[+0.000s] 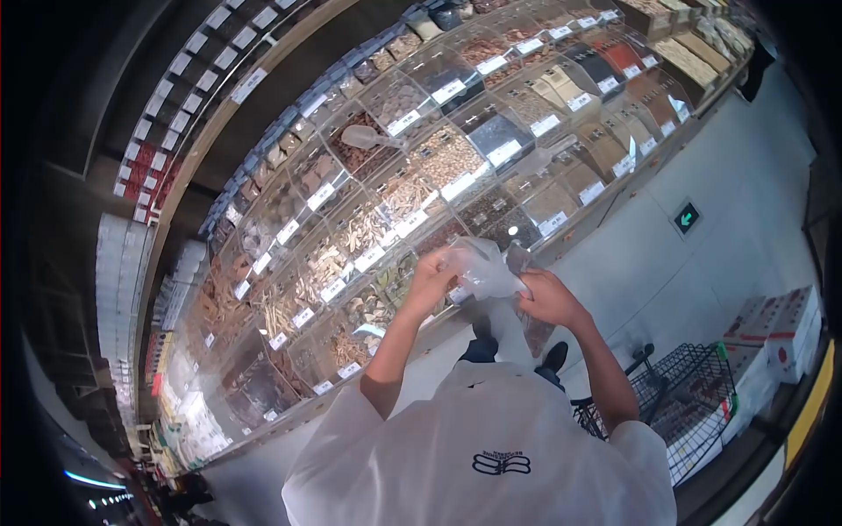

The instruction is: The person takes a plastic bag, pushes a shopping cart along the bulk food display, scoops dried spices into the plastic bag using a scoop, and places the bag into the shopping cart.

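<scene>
A thin clear plastic bag (487,270) is stretched between my two hands in front of the bins. My left hand (434,279) pinches its left side with bent fingers. At the bag's right edge, the fingers of my right hand (549,300) are closed on the plastic. Below the right hand hangs a see-through shape with something reddish-brown (535,333) in it; I cannot make out whether it belongs to the same bag. Just beyond my hands are clear-lidded bins of dried goods, among them one with green leaf-like pieces (396,279).
Tiered bins with white price labels curve across the view. A clear scoop (364,137) lies on one bin, another scoop (545,158) farther right. A wire shopping cart (675,394) stands at my right, beside stacked white boxes (772,337). A green arrow sign (687,218) marks the floor.
</scene>
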Motion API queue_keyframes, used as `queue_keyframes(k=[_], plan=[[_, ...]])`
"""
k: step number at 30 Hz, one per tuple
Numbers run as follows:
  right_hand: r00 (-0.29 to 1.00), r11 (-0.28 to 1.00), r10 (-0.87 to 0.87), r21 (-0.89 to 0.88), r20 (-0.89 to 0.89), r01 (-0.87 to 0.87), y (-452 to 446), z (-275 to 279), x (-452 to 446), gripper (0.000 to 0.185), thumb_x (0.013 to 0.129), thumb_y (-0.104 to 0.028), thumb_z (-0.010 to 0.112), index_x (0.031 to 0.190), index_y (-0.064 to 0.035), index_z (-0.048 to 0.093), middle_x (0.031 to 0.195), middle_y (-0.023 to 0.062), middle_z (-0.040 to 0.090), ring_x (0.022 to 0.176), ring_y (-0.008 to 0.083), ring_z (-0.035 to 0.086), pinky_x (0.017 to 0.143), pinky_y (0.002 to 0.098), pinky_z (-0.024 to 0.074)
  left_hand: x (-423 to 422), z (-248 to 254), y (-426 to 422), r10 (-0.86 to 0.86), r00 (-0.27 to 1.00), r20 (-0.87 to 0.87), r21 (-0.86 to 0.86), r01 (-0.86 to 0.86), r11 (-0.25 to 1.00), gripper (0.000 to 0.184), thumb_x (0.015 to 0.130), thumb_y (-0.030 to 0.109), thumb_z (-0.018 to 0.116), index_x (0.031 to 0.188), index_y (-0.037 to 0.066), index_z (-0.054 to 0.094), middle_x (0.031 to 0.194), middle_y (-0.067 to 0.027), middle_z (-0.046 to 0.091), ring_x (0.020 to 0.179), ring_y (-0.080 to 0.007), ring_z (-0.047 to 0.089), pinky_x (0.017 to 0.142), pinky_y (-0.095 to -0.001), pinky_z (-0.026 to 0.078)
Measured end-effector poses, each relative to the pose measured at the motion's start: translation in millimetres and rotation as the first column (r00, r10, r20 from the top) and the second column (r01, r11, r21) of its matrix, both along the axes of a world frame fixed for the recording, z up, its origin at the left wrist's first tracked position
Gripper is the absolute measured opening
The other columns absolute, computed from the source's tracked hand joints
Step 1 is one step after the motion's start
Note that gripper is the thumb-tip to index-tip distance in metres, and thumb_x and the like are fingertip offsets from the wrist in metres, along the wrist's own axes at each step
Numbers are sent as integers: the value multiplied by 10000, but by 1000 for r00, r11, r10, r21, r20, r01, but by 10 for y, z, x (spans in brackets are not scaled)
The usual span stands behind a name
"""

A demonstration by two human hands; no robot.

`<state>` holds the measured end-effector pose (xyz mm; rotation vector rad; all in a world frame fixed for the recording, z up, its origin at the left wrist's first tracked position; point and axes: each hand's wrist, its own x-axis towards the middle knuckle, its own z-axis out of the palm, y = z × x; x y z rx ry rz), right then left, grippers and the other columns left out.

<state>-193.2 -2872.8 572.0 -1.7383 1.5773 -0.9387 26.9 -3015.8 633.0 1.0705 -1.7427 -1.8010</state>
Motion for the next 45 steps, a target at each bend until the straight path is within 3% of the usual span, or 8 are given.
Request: queue_keyframes(k=[8,15,20,28,33,38,44,45], plan=[[924,920,380,-126,41,-372,-1838,156,716,144,881,-128,582,952,-4,600,910,189,566,938,389,561,821,453,439,974,518,-1163,218,960,-176,-133,-243,961,300,860,-66,535,1112,5,681,1092,-76,686,924,-124,637,806,-258,521],[779,938,125,182,614,-294,-2899,646,1141,104,869,-77,543,772,-94,576,748,-57,495,706,36,435,632,228,341,1474,784,-2153,346,859,-379,-77,-401,913,396,991,230,557,1345,61,501,1189,-67,605,996,-141,592,837,-299,501],[539,970,-58,174,840,-168,-2965,750,1124,117,879,-199,603,808,-106,616,778,-60,539,740,48,477,652,234,365,1710,-74,-2429,532,740,-411,135,-528,838,466,1002,336,509,1401,108,427,1233,-50,583,1099,-157,548,983,-377,405],[782,949,-306,109,543,296,-1277,200,413,157,886,-130,501,783,-39,576,747,-5,545,731,92,494,708,275,410,798,-1725,-1228,362,920,-151,673,-172,719,384,988,282,534,1341,137,497,1165,-15,574,1037,-153,548,902,-315,461],[53,259,-866,354,498,899,1364,56,-182,202,844,-219,598,827,-24,647,735,12,566,721,118,517,685,286,418,350,-1890,-710,27,999,-36,706,7,709,360,982,243,542,1321,125,513,1137,-13,568,1000,-128,531,916,-309,427],[-615,-574,-703,225,358,787,3910,-117,-403,192,894,-185,524,785,-48,603,746,1,543,690,91,475,659,265,369,-365,-1703,-479,-269,955,124,596,145,790,308,980,239,563,1256,102,545,1024,11,610,919,-106,565,839,-274,455],[-711,-728,-620,-94,-332,679,6824,-2628,-412,353,827,-260,551,812,81,641,701,125,611,692,204,541,665,387,425,-1131,-1170,164,-384,896,222,426,265,865,297,996,223,555,1251,71,543,1000,-13,632,896,-106,611,797,-269,496],[-827,-822,-563,98,11,561,6710,-2664,-300,366,816,-267,582,823,93,647,720,107,636,687,216,551,639,413,420,-1194,-1116,303,-436,864,252,400,318,860,304,998,230,553,1255,69,548,1033,-22,637,920,-106,614,816,-271,497]])
